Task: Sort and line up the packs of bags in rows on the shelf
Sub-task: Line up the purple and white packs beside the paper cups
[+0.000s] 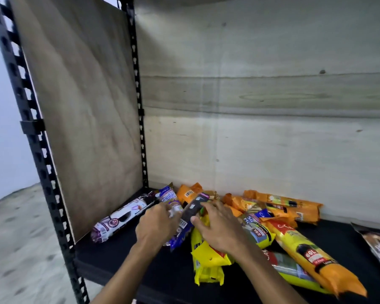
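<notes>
Head view. Both hands meet on a dark pack [192, 212] atop the jumbled pile on the shelf [127, 244]. Its long axis runs from 7 to 1 o'clock. Left hand [157, 224] fingers curl at its 9 o'clock side; right hand [219, 227] clamps it from 3 o'clock, equally near.
</notes>
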`<move>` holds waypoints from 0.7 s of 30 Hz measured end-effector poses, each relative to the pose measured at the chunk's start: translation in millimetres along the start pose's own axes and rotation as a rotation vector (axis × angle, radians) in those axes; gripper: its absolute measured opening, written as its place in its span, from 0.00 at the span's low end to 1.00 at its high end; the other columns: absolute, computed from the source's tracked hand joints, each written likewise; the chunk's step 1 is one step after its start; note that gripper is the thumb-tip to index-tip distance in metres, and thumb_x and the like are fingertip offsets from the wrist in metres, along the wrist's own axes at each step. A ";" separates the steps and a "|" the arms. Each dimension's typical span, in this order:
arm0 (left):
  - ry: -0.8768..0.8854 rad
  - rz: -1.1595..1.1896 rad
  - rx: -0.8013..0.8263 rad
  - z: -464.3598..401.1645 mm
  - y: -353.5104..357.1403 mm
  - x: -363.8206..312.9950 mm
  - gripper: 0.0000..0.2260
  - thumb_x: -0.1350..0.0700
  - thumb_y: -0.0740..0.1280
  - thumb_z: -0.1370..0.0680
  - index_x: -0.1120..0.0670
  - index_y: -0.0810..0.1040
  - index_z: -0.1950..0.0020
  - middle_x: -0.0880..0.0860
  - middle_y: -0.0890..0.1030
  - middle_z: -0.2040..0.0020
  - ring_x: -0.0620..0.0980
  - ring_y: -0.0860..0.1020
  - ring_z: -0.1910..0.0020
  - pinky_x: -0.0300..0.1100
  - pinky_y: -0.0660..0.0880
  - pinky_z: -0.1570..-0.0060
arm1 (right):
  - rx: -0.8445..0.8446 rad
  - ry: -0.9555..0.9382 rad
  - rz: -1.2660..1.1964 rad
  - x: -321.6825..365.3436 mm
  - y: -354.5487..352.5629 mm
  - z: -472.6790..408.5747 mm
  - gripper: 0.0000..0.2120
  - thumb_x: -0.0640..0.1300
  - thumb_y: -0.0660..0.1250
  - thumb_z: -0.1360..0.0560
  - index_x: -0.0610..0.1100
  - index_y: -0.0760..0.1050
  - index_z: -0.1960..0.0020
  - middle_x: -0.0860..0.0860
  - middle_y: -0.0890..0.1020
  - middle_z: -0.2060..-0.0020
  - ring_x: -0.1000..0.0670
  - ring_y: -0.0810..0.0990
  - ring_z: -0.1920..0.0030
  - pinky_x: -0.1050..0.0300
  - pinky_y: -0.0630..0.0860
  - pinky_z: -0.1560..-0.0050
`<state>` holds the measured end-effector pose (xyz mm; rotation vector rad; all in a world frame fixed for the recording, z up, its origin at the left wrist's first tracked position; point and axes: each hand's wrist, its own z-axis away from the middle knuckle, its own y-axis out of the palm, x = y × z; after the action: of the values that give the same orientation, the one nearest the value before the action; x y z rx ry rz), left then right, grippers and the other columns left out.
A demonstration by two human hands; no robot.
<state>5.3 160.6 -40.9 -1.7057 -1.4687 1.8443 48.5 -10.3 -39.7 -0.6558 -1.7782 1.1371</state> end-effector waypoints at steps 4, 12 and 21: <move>-0.036 -0.149 -0.105 -13.1 -18.4 45.5 0.19 0.41 0.66 0.26 0.50 0.79 0.41 0.53 0.83 0.44 0.57 0.79 0.43 0.49 0.77 0.46 | 0.100 -0.036 0.086 4.6 12.6 -4.2 0.34 0.67 0.55 0.23 0.57 0.51 0.21 0.50 0.54 0.20 0.42 0.59 0.23 0.40 0.66 0.30; -0.064 -0.513 -0.103 -34.6 -36.4 106.4 0.24 0.40 0.61 0.23 0.49 0.70 0.30 0.53 0.75 0.33 0.57 0.70 0.33 0.52 0.68 0.38 | 0.152 -0.039 0.242 4.3 23.5 -0.9 0.35 0.68 0.48 0.21 0.58 0.40 0.20 0.50 0.43 0.19 0.41 0.68 0.27 0.42 0.64 0.29; -0.070 -0.502 -0.043 -50.1 -31.8 128.7 0.26 0.42 0.61 0.21 0.47 0.62 0.25 0.52 0.73 0.30 0.56 0.71 0.33 0.51 0.70 0.38 | 0.144 -0.052 0.237 -1.4 27.5 -2.3 0.33 0.67 0.48 0.21 0.60 0.39 0.20 0.51 0.44 0.19 0.42 0.65 0.26 0.47 0.61 0.27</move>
<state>-4.1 294.3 -87.0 -1.1491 -1.7725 1.6168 50.3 1.5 -64.6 -0.7707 -1.6744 1.4398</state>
